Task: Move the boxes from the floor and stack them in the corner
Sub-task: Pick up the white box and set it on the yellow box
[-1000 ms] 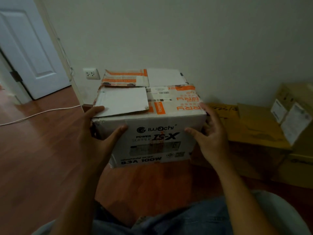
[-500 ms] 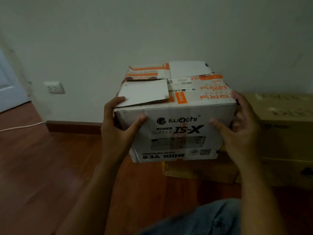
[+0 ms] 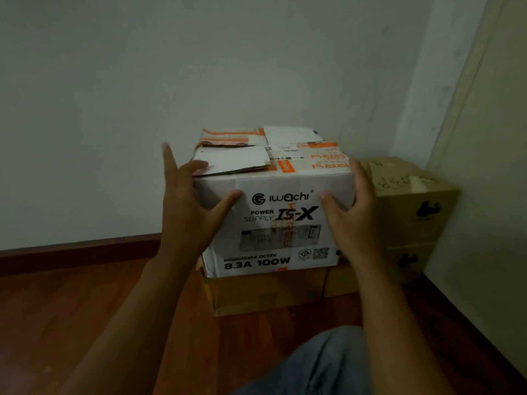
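A white box (image 3: 285, 223) printed "iwachi Power Supply IS-X" with orange tape sits on top of a flat brown box (image 3: 265, 295) on the floor near the room's corner. Its top flaps are loose and partly lifted. My left hand (image 3: 188, 212) is on the white box's left side, thumb on the front face and index finger raised off it. My right hand (image 3: 353, 218) wraps the right front edge, thumb on the front.
Right of the white box, a brown box (image 3: 410, 195) with handwriting stands on another brown box (image 3: 407, 260) against the right wall (image 3: 484, 195). A dark baseboard (image 3: 79, 249) runs along the back wall. Wooden floor (image 3: 85, 323) lies to the left; my jeans knee (image 3: 328, 363) is below.
I carried the white box rightwards, away from the door and socket, and lowered it onto the flat brown box. My left index finger has lifted off.
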